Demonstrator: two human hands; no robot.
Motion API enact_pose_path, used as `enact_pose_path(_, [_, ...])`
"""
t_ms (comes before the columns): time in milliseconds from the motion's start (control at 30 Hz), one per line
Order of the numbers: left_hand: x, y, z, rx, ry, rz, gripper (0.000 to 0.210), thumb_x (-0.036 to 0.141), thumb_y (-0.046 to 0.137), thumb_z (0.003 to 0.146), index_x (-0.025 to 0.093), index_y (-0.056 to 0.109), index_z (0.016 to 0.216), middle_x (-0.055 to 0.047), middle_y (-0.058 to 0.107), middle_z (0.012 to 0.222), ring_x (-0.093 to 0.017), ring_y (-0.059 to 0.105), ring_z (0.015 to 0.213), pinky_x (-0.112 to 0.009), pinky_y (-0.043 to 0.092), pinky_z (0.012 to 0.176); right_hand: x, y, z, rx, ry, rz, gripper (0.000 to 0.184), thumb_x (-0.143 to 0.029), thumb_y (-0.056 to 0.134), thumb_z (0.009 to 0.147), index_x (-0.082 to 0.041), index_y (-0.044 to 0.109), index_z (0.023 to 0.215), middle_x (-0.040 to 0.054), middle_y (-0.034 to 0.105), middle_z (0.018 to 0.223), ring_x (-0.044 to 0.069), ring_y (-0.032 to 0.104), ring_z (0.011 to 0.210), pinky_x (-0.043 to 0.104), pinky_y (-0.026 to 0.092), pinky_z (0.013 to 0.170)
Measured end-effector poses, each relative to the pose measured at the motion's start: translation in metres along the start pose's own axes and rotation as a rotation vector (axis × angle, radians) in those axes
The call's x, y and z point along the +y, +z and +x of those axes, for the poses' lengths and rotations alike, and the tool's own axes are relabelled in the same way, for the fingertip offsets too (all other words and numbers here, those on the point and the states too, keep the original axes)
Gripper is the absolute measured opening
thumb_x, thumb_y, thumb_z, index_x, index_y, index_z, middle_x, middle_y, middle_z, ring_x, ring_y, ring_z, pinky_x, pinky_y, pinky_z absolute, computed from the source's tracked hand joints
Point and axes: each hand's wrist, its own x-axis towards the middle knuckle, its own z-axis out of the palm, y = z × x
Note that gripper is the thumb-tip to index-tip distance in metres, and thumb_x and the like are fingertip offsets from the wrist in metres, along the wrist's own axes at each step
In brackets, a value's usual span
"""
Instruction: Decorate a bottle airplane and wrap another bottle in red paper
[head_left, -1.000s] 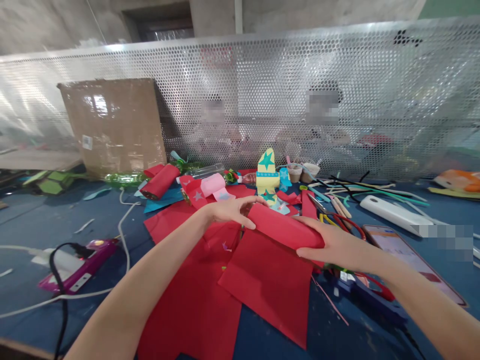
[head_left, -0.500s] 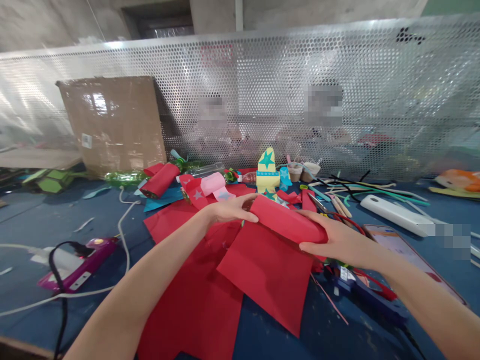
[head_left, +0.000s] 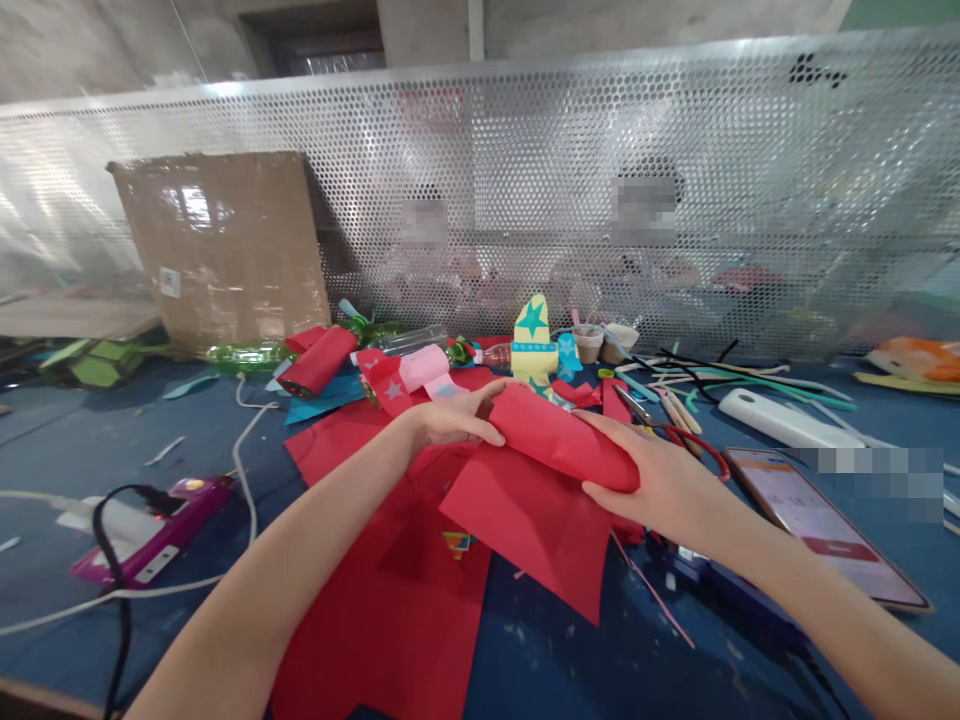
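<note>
My left hand [head_left: 456, 418] grips the left end of a red paper roll [head_left: 562, 435], its thumb lying on the front. Around the right end close the fingers and thumb of my right hand [head_left: 645, 465]. The roll tilts down to the right, and what is inside it is hidden. A flat red paper sheet [head_left: 536, 535] extends below the roll towards me; its upper edge runs under the roll, and I cannot tell whether they are joined. Larger red paper [head_left: 382, 630] lies beneath on the blue table, with a small colourful piece [head_left: 457, 543] on it.
A purple power strip [head_left: 154, 530] with cables lies left. At right are a phone [head_left: 825, 530], a dark blue corded tool [head_left: 727, 590] and red-handled scissors [head_left: 694, 440]. Behind stand a yellow starred paper cutout [head_left: 532, 330], bottles, cardboard [head_left: 225, 250] and a perforated screen [head_left: 540, 150].
Both hands and the red roll have shifted slightly left. The red sheet's near corner has moved up and away from me, uncovering the small colourful piece.
</note>
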Motion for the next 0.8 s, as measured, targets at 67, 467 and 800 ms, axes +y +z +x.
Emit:
enact_pose_path(67, [0.001, 0.001, -0.001, 0.002, 0.005, -0.026, 0.088, 0.018, 0.082, 0.055, 0.03, 0.041, 0.131, -0.008, 0.048, 0.132, -0.025, 0.049, 0.12, -0.035, 0.044, 0.092, 0.001, 0.004, 0.0, 0.071, -0.051, -0.09, 0.064, -0.037, 0.054, 0.079, -0.025, 0.04, 0.14, 0.0104, 0.06, 0.127, 0.029, 0.067, 0.095, 0.042, 0.056, 0.075])
enact_pose_path(467, [-0.001, -0.005, 0.007, 0.148, -0.155, -0.186, 0.059, 0.073, 0.053, 0.071, 0.017, 0.067, 0.085, -0.004, 0.068, 0.075, -0.018, 0.061, 0.066, -0.025, 0.043, 0.055, 0.009, 0.011, 0.0, 0.275, -0.289, -0.549, 0.057, -0.028, 0.051, 0.085, -0.026, 0.039, 0.141, 0.0152, 0.059, 0.122, 0.03, 0.062, 0.099, 0.046, 0.053, 0.08])
enact_pose_path(800, [-0.006, -0.009, 0.0, -0.061, -0.337, 0.028, 0.055, 0.073, 0.064, 0.061, 0.024, 0.071, 0.085, -0.002, 0.072, 0.086, -0.02, 0.063, 0.081, -0.027, 0.047, 0.069, 0.009, 0.01, -0.004, 0.245, -0.612, -0.634, 0.06, -0.012, 0.055, 0.083, -0.029, 0.042, 0.138, 0.0144, 0.061, 0.122, 0.031, 0.057, 0.11, 0.045, 0.053, 0.082])
